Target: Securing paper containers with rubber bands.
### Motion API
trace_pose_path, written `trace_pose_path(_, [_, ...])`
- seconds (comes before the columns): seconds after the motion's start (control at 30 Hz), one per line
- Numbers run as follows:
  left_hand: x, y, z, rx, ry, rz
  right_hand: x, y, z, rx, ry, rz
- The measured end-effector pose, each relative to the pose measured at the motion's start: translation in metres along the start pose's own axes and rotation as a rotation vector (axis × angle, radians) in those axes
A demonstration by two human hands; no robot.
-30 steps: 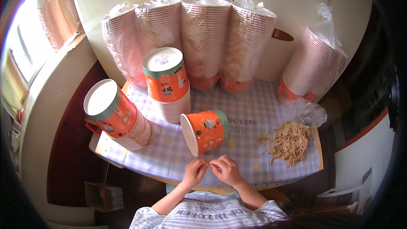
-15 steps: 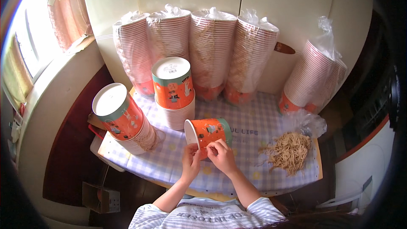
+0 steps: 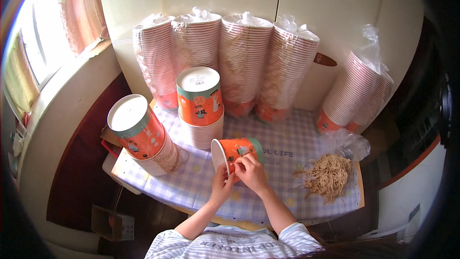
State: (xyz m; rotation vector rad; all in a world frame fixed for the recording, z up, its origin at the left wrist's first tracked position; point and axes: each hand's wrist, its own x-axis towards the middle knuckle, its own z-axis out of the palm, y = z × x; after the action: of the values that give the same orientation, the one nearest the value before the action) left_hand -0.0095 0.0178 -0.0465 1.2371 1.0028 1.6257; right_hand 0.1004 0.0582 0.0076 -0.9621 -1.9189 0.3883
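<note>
An orange paper bucket (image 3: 239,147) with a green band lies on its side on the table, its white-rimmed mouth turned left. My left hand (image 3: 221,186) is closed on the lower part of that rim. My right hand (image 3: 251,174) pinches at the bucket's printed side, close to the mouth; what sits between its fingertips is too small to name. Beyond the bucket stands an upside-down stack of like buckets (image 3: 200,108). Another upside-down stack (image 3: 139,134) leans at the left, with tan cords (image 3: 170,158) hanging along its side.
Several tall bagged bucket stacks (image 3: 244,62) line the back against a pale panel, with more (image 3: 347,91) at the back right. A heap of tan cords (image 3: 329,177) and a clear plastic bag (image 3: 352,146) lie on the checked tablecloth (image 3: 287,196) at the right.
My right hand has shifted slightly upward along the bucket's side. The left hand stays at the rim, and the whole view has moved a little.
</note>
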Motion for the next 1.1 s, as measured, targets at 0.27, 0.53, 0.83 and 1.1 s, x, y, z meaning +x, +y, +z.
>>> trace_pose_path(0.27, [-0.001, -0.003, -0.002, 0.033, -0.006, 0.007, 0.002, -0.006, -0.002, -0.072, -0.039, -0.024])
trace_pose_path(0.53, [-0.005, 0.001, -0.001, 0.03, -0.022, -0.013, 0.002, -0.014, -0.005, -0.248, -0.07, -0.123])
trace_pose_path(0.83, [-0.006, -0.003, -0.016, 0.047, -0.014, -0.127, 0.002, -0.017, -0.008, -0.352, -0.102, -0.191])
trace_pose_path(1.1, [-0.001, -0.003, -0.02, 0.174, -0.029, -0.088, 0.001, -0.022, -0.012, -0.403, -0.155, -0.184])
